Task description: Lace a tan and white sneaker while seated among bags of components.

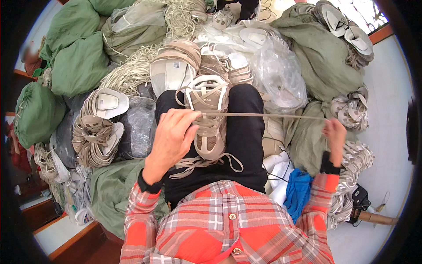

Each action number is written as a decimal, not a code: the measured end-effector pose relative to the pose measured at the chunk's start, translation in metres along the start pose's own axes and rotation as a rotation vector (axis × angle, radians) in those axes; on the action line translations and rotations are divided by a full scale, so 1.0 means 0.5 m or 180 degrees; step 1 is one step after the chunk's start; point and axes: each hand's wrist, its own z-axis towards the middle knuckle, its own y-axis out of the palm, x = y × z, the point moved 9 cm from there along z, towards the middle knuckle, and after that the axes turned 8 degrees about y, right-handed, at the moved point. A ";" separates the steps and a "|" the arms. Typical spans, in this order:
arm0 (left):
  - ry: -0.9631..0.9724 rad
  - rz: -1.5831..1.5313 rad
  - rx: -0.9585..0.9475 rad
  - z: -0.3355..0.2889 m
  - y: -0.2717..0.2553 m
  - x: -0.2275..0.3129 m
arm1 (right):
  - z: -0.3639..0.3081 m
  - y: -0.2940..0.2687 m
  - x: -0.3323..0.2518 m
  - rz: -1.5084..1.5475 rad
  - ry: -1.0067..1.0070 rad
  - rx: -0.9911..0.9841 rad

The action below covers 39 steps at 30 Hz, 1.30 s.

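Observation:
A beige-brown sneaker upper (205,142) rests between my black-trousered thighs, its toe toward me. A flat beige shoelace (268,115) runs taut from its lacing out to the right. Out at that end, my right hand (335,134) is closed on the lace, slightly blurred. My left hand (173,136) grips the left side of the upper at the eyelets, thumb and forefinger close together. The fingers partly hide the lacing there. One lace loop stands out at the upper's far left, and loose lace ends (193,163) lie across my lap by the toe.
Stacked uppers (176,61) lie beyond my knees, with more stacks at left (96,141) and right (351,110). Bundled laces (132,70), green sacks (79,66) and clear plastic bags (279,70) crowd around. Blue cloth (299,189) lies near my right forearm.

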 end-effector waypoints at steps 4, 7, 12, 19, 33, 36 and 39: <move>0.0107 -0.0541 0.0038 0.050 0.109 0.007 | -0.023 -0.093 0.082 0.2362 0.0503 0.0016; 0.0324 -0.0094 -0.0662 0.074 0.244 0.062 | 0.007 -0.119 0.200 0.3694 0.0728 0.0539; 0.0825 -0.1123 -0.0650 0.006 0.293 0.173 | -0.029 0.032 -0.013 0.2200 0.0299 0.0524; -0.1779 -0.1352 0.0670 -0.019 0.122 -0.062 | -0.271 0.471 -0.386 0.1424 -0.0712 -0.1877; -0.1581 -0.2305 -0.0673 -0.009 0.187 -0.115 | -0.301 0.492 -0.445 0.0267 -0.1691 -0.1416; -0.1143 -0.1902 -0.1046 0.013 0.174 -0.110 | -0.287 0.498 -0.421 0.0573 -0.1317 -0.1691; -0.1064 -0.2015 -0.1571 0.036 0.179 -0.123 | -0.287 0.498 -0.432 0.0710 -0.1162 -0.1681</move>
